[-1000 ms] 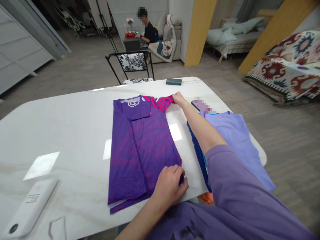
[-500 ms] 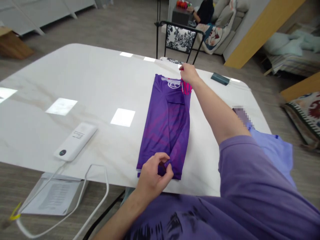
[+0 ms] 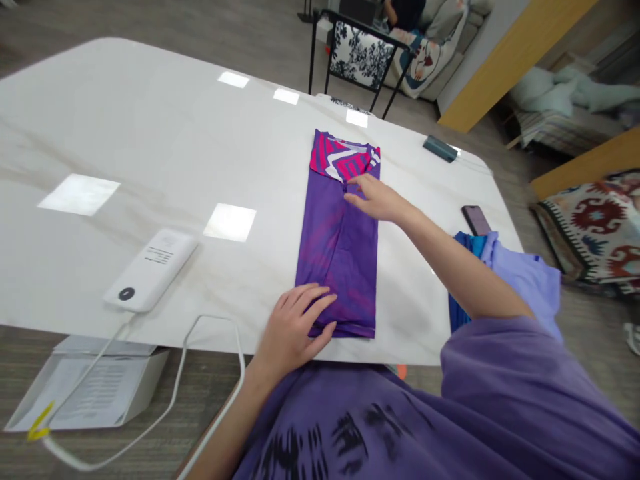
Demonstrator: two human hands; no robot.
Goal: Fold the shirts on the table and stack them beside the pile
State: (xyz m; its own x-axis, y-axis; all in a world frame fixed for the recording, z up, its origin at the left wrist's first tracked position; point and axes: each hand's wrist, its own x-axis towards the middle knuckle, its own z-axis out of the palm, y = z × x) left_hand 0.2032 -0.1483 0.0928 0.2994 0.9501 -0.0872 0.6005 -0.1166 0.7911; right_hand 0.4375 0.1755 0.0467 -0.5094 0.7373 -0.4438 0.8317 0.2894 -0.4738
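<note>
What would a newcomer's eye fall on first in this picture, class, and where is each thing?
Probably the purple shirt, folded narrow on the white table, its pink-patterned part at the far end. The left hand rests on its near end, the right hand near the pink. Next, perhaps, the patterned chair beyond the far edge.

We see bright, fairly even indoor light on white tabletop (image 3: pixel 150 133), apparently from above; glossy surface throws back several hard-edged white glare patches (image 3: pixel 230 222). Floor (image 3: pixel 200 40) looks dimmer, bed (image 3: pixel 565 113) duller too. We notice wide-angle stretch toward edges, purple sleeve (image 3: pixel 530 380) looming large. Patterned cloth (image 3: pixel 595 207) looks soft; print on white device (image 3: pixel 153 270) too small for us.
</note>
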